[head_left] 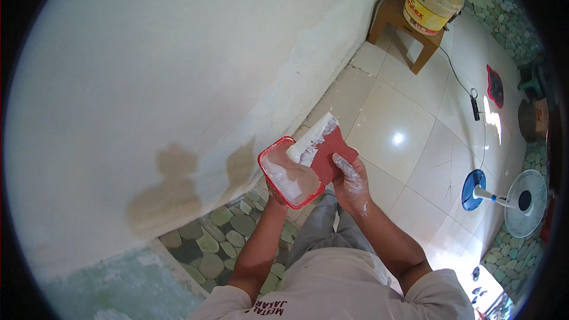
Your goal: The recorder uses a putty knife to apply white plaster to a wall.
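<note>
A red plastic tub [284,175] with pale putty inside is held low in front of me by my left hand [274,192], whose fingers are mostly hidden beneath it. My right hand [349,181], smeared with white, grips a flat red spreader [332,154] at the tub's right side. A thick band of white putty lies along the spreader's upper-left edge, over the tub. Whether the spreader touches the tub's rim I cannot tell.
A pale wall [148,71] rises at left. Over the tiled floor [379,130] stand a brown stool [388,15] with a bucket [430,6] on it, a fan [521,201], a cable with a power strip [474,106] and a red-edged dark mat [495,86].
</note>
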The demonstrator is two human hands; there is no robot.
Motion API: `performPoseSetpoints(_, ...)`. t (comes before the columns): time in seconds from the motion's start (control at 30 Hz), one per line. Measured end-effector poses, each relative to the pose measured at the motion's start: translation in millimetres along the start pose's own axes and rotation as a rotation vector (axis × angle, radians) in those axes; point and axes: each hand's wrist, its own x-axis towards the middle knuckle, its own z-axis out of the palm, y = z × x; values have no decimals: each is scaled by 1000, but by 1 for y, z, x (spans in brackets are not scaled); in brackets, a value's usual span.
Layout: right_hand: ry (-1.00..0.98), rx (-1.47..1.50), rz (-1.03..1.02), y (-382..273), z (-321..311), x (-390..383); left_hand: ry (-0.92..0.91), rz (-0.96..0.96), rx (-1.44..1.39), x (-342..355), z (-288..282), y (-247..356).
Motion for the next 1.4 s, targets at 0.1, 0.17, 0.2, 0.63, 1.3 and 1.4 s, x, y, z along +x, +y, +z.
performPoseSetpoints(0.1,62,47,-35,11,-10,40,58,-213,-644,16,-20,-42)
performPoseSetpoints(0.17,82,77,-41,21,-15,73,129,-354,-1063,27,-35,-63)
performPoseSetpoints(0.2,115,92,-46,30,-24,89,127,-372,-1057,28,-40,-71)
performPoseSetpoints(0.63,273,59,-422,102,-25,291,108,-561,-1291,26,-49,-5)
performPoseSetpoints(1.3,-77,-602,-1076,168,66,278,353,-639,-1104,-26,0,66)
performPoseSetpoints(1.4,-288,-717,-1069,172,41,243,366,-628,-1097,-26,15,77)
